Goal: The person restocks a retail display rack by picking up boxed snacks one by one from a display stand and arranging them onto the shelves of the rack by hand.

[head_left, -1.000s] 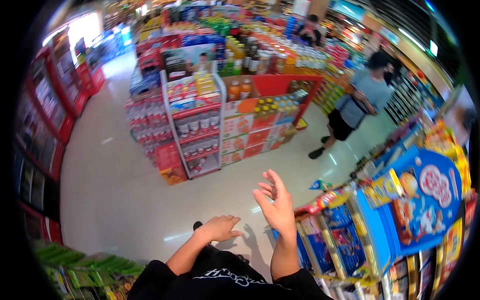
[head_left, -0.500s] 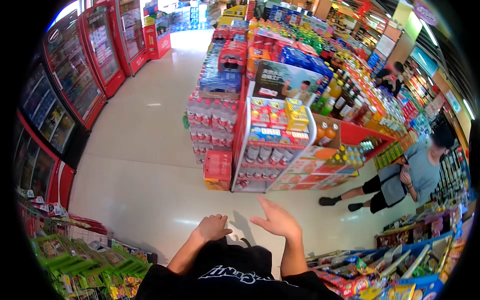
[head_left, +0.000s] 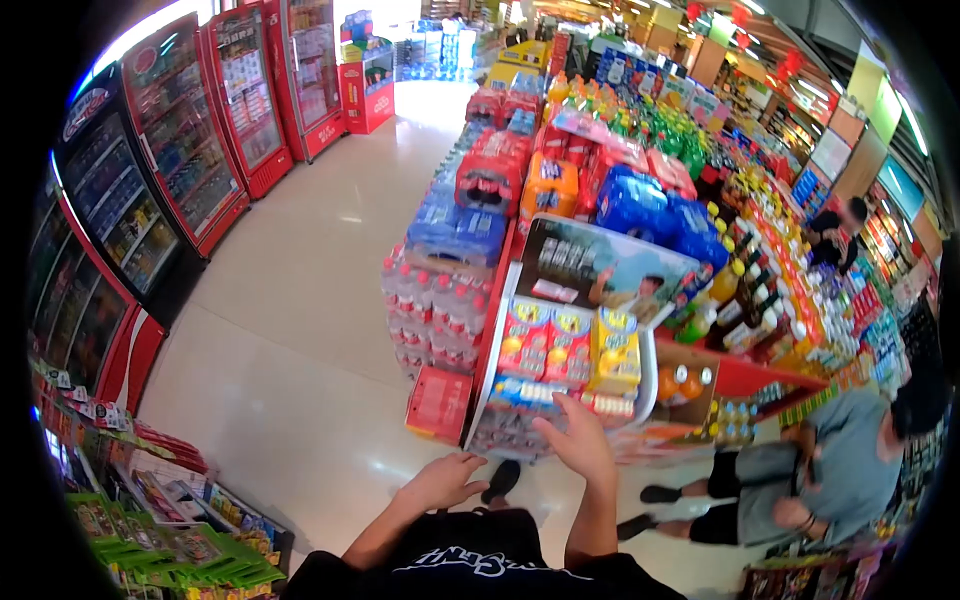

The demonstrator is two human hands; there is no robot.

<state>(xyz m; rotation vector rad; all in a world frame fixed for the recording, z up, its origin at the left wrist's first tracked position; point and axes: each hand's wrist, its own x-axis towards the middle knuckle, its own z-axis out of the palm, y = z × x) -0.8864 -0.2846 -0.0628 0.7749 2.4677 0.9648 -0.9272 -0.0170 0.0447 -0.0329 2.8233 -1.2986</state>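
The left hand, thumb apart from its fingers, hangs over the floor, nearest the red box. The right hand, thumb and fingers also apart, is before the rack; whether they touch, I cannot tell. Red packs and yellow packs stand atop it, before a poster

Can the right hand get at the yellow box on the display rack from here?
Probably, with some forward reach: the right hand looks empty, and the yellow box stands exposed atop the display rack, nothing visibly blocking. Depth is hard to judge.
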